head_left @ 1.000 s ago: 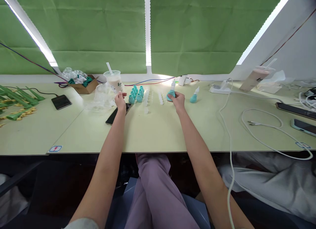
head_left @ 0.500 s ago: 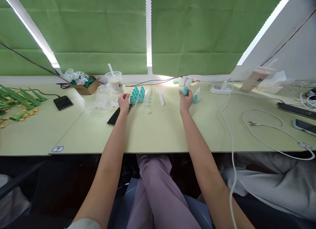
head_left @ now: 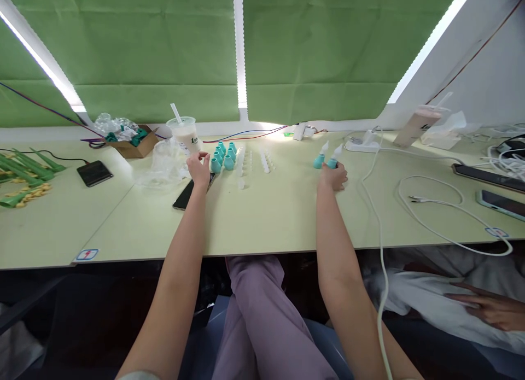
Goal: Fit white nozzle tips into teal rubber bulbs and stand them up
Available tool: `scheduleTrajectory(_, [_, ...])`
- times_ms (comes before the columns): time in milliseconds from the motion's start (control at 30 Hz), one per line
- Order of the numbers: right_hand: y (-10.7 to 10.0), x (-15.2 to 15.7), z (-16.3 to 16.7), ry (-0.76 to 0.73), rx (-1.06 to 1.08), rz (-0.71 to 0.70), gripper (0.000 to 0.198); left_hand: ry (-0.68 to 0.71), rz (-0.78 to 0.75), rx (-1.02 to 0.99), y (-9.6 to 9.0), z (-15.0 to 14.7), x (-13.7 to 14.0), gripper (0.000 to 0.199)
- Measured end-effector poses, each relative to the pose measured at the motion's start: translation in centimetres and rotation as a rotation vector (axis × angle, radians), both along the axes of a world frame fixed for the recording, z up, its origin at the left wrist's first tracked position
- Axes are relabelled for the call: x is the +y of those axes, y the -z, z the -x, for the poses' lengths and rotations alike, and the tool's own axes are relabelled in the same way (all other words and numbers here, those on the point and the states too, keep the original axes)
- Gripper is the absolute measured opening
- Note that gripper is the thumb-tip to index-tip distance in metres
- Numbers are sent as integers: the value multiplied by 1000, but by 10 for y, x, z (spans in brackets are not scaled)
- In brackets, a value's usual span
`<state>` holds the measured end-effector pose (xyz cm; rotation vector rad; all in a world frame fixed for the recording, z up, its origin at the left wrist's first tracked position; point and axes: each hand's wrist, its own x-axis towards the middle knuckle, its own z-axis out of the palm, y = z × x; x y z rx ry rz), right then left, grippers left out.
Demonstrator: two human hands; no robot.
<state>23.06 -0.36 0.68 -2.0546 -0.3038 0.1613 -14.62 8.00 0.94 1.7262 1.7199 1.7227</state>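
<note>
Trousers (head_left: 258, 314): mauve, at 6 o'clock, running under the near edge of the tabletop (head_left: 262, 227).
Neighbour's hand (head_left: 488, 309): below the edge at 4 o'clock, over pale cloth.
Phone (head_left: 189, 194): lying flat at 9 o'clock, dark side up.
Right hand (head_left: 333, 177): reaching to 2 o'clock, with fingers wrapped round the lower part of a tipped bulb (head_left: 332, 163).
Tipped bulb: aqua with a translucent tip pointing up, at 2 o'clock, partly hidden by the right hand.
Second bulb (head_left: 319, 161): likewise tipped, standing just beside, on the 9 o'clock side.
Left hand (head_left: 198, 169): at 10 o'clock, over the far end of the phone, with fingers bent; cannot tell whether pinching anything.
Loose bulbs (head_left: 228, 162): aqua, open-necked, in two rows toward 11 o'clock, just beside the left hand.
White pieces (head_left: 266, 162): set out in rows at 11 and 12 o'clock.
Bag (head_left: 164, 164): clear, crumpled, at 10 o'clock.
Power strip (head_left: 362, 146): white, at 2 o'clock, beyond the right hand.
Box (head_left: 137, 146): cardboard, overfilled, far at 10 o'clock.
Cup (head_left: 184, 135): with straw, at 10 o'clock, behind the left hand.
</note>
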Motion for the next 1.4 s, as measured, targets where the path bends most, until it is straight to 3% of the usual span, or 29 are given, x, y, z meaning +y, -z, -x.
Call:
scheduleTrajectory(333, [9, 3, 3, -57, -92, 75, 21, 18, -15, 49, -3, -4, -8, 10])
scheduleTrajectory(633, [8, 3, 7, -45, -70, 51, 37, 13, 11, 150, -5, -8, -12, 11])
scheduleTrajectory(800, [-11, -2, 13, 33, -132, -59, 62, 29, -2, 128, -5, -8, -12, 13])
scheduleTrajectory(900, [-29, -8, 30, 56, -393, -249, 52, 30, -3, 137, -4, -9, -13, 15])
scheduleTrajectory(967, [-35, -11, 51, -100, -567, -423, 40, 42, -12, 135, -4, -10, -13, 15])
scheduleTrajectory(1033, [-33, -12, 76, -411, -679, -563, 34, 54, -24, 129, -5, -11, -14, 15])
scheduleTrajectory(1100, [-26, -10, 103, -789, -717, -563, 32, 57, -27, 135, -6, -12, -15, 14])
scheduleTrajectory(1200, [-11, -7, 138, -1230, -776, -397, 29, 49, -15, 166, -8, -13, -17, 13])
scheduleTrajectory(1267, [-2, -6, 151, -1363, -782, -297, 30, 48, -14, 179, -9, -13, -17, 13])
scheduleTrajectory(1400, [9, -3, 156, -1431, -768, -173, 28, 75, -34, 178, -11, -16, -19, 13])
